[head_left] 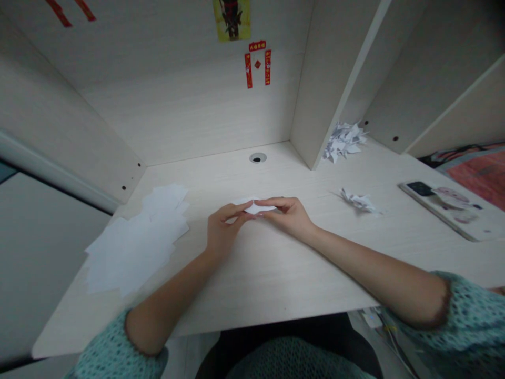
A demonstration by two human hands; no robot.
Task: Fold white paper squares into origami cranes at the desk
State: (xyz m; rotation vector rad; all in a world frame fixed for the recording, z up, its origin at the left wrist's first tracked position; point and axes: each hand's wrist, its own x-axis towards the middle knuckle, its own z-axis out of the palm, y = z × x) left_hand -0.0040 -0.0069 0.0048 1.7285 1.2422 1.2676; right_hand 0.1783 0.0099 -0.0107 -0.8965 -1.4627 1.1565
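A small folded piece of white paper point(254, 207) lies on the pale wooden desk point(276, 263), held from both sides. My left hand point(221, 230) pinches its left end with curled fingers. My right hand point(286, 213) presses on its right end, fingers together and bent over the paper. Most of the paper is hidden under my fingers.
A loose stack of white paper sheets point(134, 242) lies at the left. One folded paper figure point(359, 201) sits to the right, and a pile of several more point(343, 139) lies in the shelf nook. A phone point(445, 208) rests at the far right. A cable hole point(258, 157) is at the back.
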